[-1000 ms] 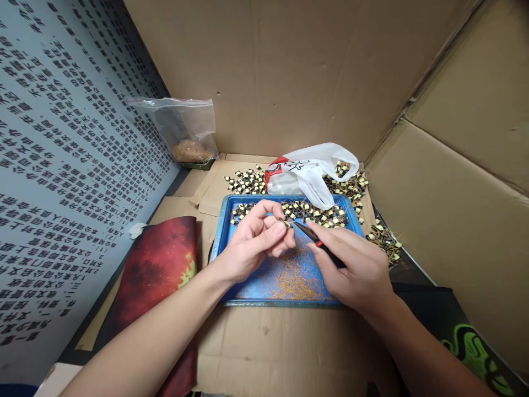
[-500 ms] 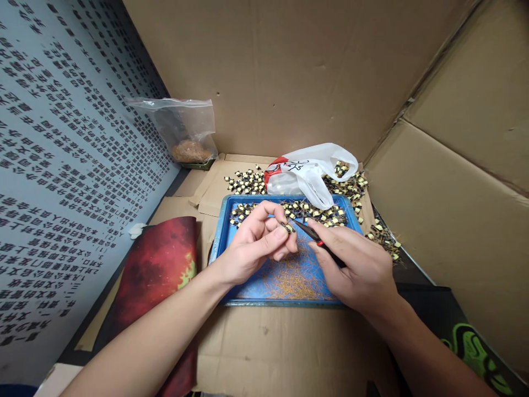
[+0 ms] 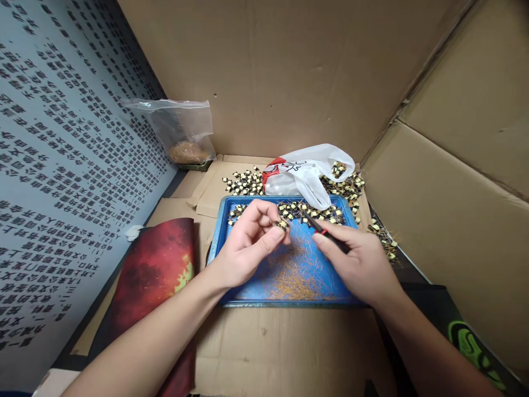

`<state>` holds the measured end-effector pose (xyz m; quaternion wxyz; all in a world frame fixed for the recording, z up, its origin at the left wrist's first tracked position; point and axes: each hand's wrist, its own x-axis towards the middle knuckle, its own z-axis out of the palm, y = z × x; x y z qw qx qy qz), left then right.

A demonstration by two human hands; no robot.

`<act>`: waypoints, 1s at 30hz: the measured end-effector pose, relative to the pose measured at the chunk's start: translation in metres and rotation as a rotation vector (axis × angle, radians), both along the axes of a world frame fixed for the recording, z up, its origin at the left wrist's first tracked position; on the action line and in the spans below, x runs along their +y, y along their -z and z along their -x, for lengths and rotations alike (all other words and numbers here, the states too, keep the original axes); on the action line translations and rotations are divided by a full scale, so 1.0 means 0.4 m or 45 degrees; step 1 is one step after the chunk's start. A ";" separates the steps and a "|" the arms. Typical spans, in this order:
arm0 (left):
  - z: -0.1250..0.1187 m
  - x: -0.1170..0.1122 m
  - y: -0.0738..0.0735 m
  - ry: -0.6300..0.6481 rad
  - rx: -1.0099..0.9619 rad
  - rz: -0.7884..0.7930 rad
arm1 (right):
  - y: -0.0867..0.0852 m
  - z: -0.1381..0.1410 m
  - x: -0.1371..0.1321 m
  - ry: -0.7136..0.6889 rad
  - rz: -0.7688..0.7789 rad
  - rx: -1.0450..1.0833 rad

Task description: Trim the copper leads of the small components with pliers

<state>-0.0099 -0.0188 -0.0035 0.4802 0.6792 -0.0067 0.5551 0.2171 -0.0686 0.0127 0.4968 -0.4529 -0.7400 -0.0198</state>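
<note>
1. My left forearm slants in from the near-left corner of the worktop. The left hand (image 3: 248, 242) is curled, thumb against forefinger, pinching a small part (image 3: 282, 224).
2. The part is held just above the tray (image 3: 215, 242), near the middle of its far half.
3. My right hand (image 3: 363, 264) reaches in from the near right, closed around a black-and-red tool (image 3: 328, 236). Its tip points at the part, just short of it.
4. Wire clippings (image 3: 293, 275) lie in the tray beneath both hands.
</note>
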 end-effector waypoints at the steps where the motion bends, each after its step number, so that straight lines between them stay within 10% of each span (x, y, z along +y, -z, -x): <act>1: 0.000 0.003 -0.001 0.002 0.011 0.012 | -0.002 -0.002 0.002 -0.079 0.041 -0.040; 9: -0.011 0.007 0.002 0.070 0.082 0.087 | -0.010 0.037 -0.018 -0.502 0.221 0.125; 19: -0.003 0.006 -0.002 -0.014 0.028 0.049 | 0.001 0.006 0.012 -0.066 -0.035 0.001; 25: 0.026 0.032 -0.038 -0.526 -0.002 0.082 | 0.025 -0.006 0.037 0.039 -0.271 -0.562; 30: 0.100 0.067 -0.111 -1.089 0.492 -0.069 | 0.043 -0.006 0.048 0.065 -0.273 -0.594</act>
